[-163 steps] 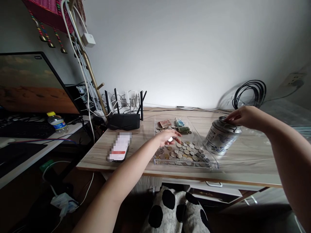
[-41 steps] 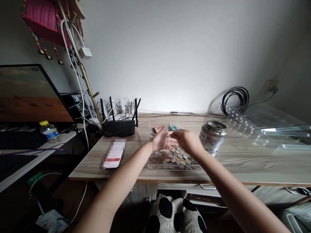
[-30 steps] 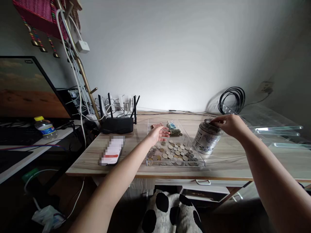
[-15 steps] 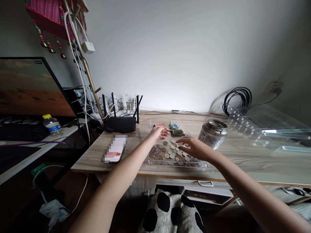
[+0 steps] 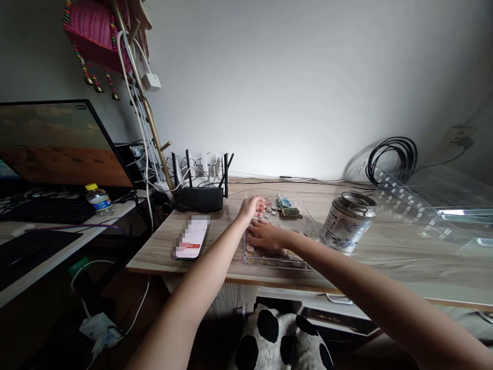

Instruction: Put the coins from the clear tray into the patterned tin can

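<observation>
A shallow clear plastic tray [image 5: 277, 264] on the wooden desk holds many loose coins [image 5: 283, 252]. My right hand [image 5: 267, 235] lies palm down over the coins at the tray's left side, fingers spread, hiding many of them. Just beyond it, my left hand [image 5: 253, 208] is above the tray's left edge, its fingers loosely bent and apart, with nothing visible in them. Some coins lie near its fingertips. Toward the back of the tray are a crumpled blue banknote [image 5: 284, 201] and a folded greenish banknote [image 5: 289, 211].
A metal tin [image 5: 347, 226] stands right of the tray. Left of it lies a phone [image 5: 194, 236], with a black router [image 5: 199, 199] behind. Clear plastic panels [image 5: 416, 205] and a coiled black cable [image 5: 391, 159] are at the right. A bottle [image 5: 99, 200] stands by the monitor.
My right hand has swept left and down over the coins, from the tray's right side to its left. Some coins now lie farther back, by my left hand. The view has shifted slightly.
</observation>
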Available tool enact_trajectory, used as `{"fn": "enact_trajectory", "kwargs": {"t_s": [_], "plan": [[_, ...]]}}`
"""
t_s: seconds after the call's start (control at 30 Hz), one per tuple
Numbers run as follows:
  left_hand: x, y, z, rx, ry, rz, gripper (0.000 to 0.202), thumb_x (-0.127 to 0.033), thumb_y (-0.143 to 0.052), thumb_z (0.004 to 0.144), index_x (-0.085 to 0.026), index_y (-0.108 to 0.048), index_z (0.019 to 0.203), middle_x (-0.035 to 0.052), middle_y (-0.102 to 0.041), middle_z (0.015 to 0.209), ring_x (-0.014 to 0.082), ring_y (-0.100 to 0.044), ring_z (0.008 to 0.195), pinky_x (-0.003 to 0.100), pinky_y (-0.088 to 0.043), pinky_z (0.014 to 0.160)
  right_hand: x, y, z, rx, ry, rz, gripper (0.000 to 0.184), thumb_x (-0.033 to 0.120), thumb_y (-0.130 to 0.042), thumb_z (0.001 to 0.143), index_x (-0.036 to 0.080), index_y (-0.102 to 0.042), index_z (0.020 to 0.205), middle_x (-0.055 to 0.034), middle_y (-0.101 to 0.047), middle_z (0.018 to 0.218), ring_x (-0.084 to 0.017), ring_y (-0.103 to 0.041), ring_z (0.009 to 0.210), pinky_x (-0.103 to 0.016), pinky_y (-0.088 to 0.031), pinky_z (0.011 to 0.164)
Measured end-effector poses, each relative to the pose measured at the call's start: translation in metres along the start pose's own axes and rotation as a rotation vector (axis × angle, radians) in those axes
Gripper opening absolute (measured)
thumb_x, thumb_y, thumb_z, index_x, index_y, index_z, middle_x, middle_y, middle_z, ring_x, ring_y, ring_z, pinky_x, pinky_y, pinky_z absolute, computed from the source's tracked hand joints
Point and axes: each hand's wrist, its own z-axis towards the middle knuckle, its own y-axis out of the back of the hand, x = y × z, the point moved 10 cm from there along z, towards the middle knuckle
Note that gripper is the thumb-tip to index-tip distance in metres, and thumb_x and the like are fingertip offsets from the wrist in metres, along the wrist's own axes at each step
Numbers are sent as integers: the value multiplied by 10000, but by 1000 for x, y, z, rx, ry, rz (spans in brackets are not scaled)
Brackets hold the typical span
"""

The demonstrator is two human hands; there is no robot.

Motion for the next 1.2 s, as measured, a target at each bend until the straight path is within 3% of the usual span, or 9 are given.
{"fn": "enact_trajectory", "kwargs": {"t_s": [0.13,0.23,0.37,0.5,0.7,0.83,0.93,1.03,1.2], "plan": [[0,-15,1,48,-127,353,251,-298,-381,757,-127,-564,753,34,-573,671,66,-510,532,157,-373,483,21,5,-38,64,227,171,511,468,-227,838,216,-388,1251,-46,-315,1327,-190,-185,1244,-343,-168,1009],[-3,-18,-1,61,-180,480,274,-286,-344,774,-130,-569,763,34,-578,694,73,-514,561,165,-381,513,25,14,-64,46,278,236,493,462,-228,841,209,-479,1183,-44,-394,1274,-174,-303,1189,-302,-218,985],[-9,-22,-9,96,-229,635,284,-278,-336,777,-141,-584,803,31,-594,728,89,-522,611,183,-382,551,-3,25,-83,-31,155,251,476,465,-274,827,193,-531,1121,-76,-517,1106,-172,-484,983,-298,-348,866],[-10,-33,-19,172,-271,818,257,-250,-379,754,-159,-608,828,32,-612,755,103,-507,587,205,-372,554,-34,25,-92,-80,28,115,532,526,-428,727,212,-492,1152,-94,-472,1119,-202,-451,1010,-322,-332,879],[-8,-40,-21,205,-309,878,196,-224,-440,721,-173,-626,753,36,-608,710,129,-512,604,220,-371,568,-53,14,-85,-77,-228,84,641,562,-531,608,181,-469,1120,-109,-505,1006,-195,-513,850,-297,-405,744],[-9,-37,-19,179,-315,808,143,-214,-484,699,-179,-621,717,27,-600,687,134,-527,663,216,-377,619,-49,12,-77,-92,-267,52,545,563,-525,613,180,-519,1001,-80,-553,836,-195,-519,775,-294,-408,678],[-9,-38,-19,169,-322,840,157,-212,-469,709,-181,-621,729,23,-601,687,131,-526,643,221,-379,615,-35,18,-70,-154,-186,36,521,554,-538,607,194,-544,983,-94,-522,951,-207,-504,851,-304,-401,726],[-11,-38,-20,156,-336,870,181,-216,-447,724,-179,-621,758,25,-606,714,127,-521,626,221,-378,595,-11,23,-55,-228,-16,10,660,558,-560,581,185,-482,1120,-122,-452,1109,-249,-427,1002,-344,-358,830],[-20,-29,-17,61,-367,815,204,-224,-423,744,-169,-615,787,23,-598,683,114,-512,600,212,-378,593,9,13,-24,-175,63,-63,681,589,-559,548,172,-510,1084,-137,-457,1131,-319,-352,1060,-443,-312,853]]}}
